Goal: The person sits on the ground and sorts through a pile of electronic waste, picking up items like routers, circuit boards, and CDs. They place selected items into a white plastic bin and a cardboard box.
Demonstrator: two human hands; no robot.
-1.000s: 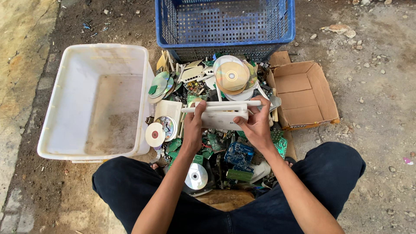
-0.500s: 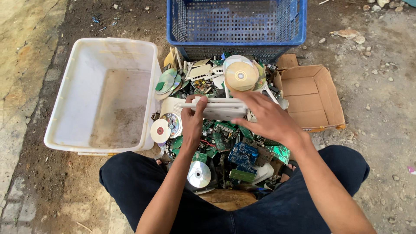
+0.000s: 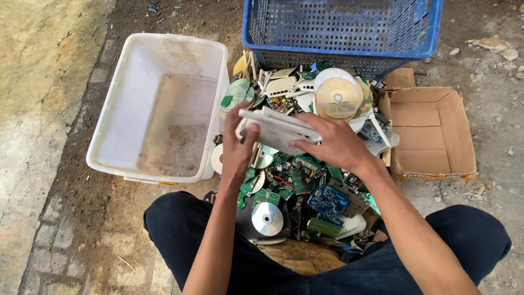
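A flat white plastic case (image 3: 279, 129) is held up over a pile of old electronic parts (image 3: 305, 186). The left hand (image 3: 238, 147) grips its left end, with the thumb on top. The right hand (image 3: 338, 145) lies over its right side, with the fingers curled around the edge. Both hands hold it tight.

The pile sits on bare dirt ground (image 3: 82, 180) outside, between the person's knees. There are many green circuit boards in it, too many to count, and one blue circuit board (image 3: 327, 200). About four shiny discs show. One silver disc (image 3: 267, 218) lies near the person's lap. A stack of gold discs (image 3: 339, 98) sits at the far side of the pile.

There are three boxes around the pile. One white plastic tub (image 3: 158, 109) stands on the left of the pile, with some dirt in its bottom. One blue plastic crate (image 3: 341, 30) stands behind the pile. One open cardboard box (image 3: 428, 131) lies on the right of the pile.

Small stones lie in the dirt past the cardboard box. A strip of pale stone paving (image 3: 33, 109) runs to the left of the tub.
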